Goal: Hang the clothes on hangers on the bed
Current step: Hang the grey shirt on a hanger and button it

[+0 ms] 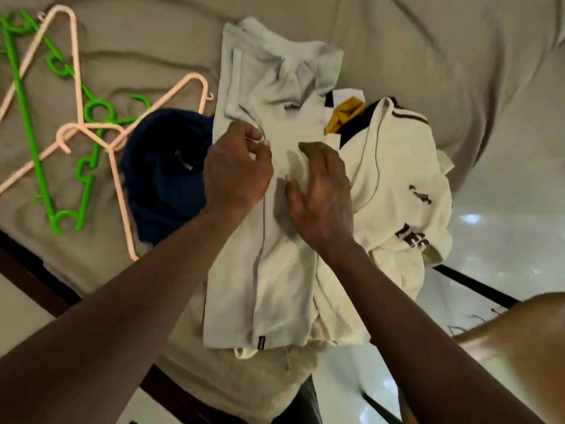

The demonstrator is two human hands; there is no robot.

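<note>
The bed [428, 56], spread with a rumpled beige sheet, carries everything. Lying lengthwise on it, on top of the pile, is the pale shirt [284, 301], folded into a long strip with its hem hanging toward the bed's near edge. It looks light, limp and thin, so it will likely sag and slide wherever it is not supported. The best places to take it are probably the shoulder seams or the collar, which lie at the far end, because the neck opening is where a hanger must enter.

Partly beneath it on the right is a cream jersey [397, 166] with dark trim, and on the left a navy garment [162, 185], both crumpled and equally soft. Well to the left lie pink hangers [117, 191] tangled with green hangers [27, 117]; these are stiff plastic and may snag each other when lifted.

The left hand [235, 172] pinches a fold of the pale shirt at mid-length. The right hand [321, 197] rests flat on the cloth just beside it, fingers loosely extended, grasping nothing.
</note>
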